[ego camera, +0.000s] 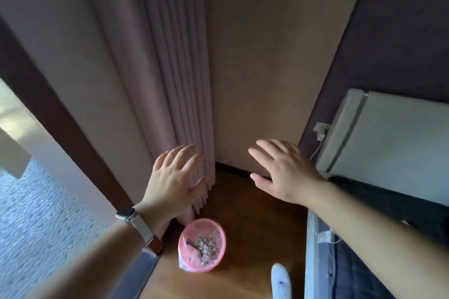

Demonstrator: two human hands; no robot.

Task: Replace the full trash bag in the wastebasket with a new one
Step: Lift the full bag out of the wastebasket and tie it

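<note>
A small pink mesh wastebasket (pixel 202 245) stands on the wooden floor at the foot of the curtain, low in the head view. A thin bag lines it, and grey-white scraps (pixel 206 244) lie inside. My left hand (pixel 175 177) hovers well above the basket, fingers spread, palm down, with a watch on the wrist. My right hand (pixel 284 172) is raised to the right at about the same height, also spread and holding nothing. Neither hand touches the basket.
A pleated mauve curtain (pixel 170 85) hangs at left beside a dark window frame (pixel 73 133). A white headboard (pixel 388 136) and a bed edge (pixel 320 250) with a charger cable bound the right. A white-socked foot (pixel 281 281) stands on the wood floor (pixel 255 226).
</note>
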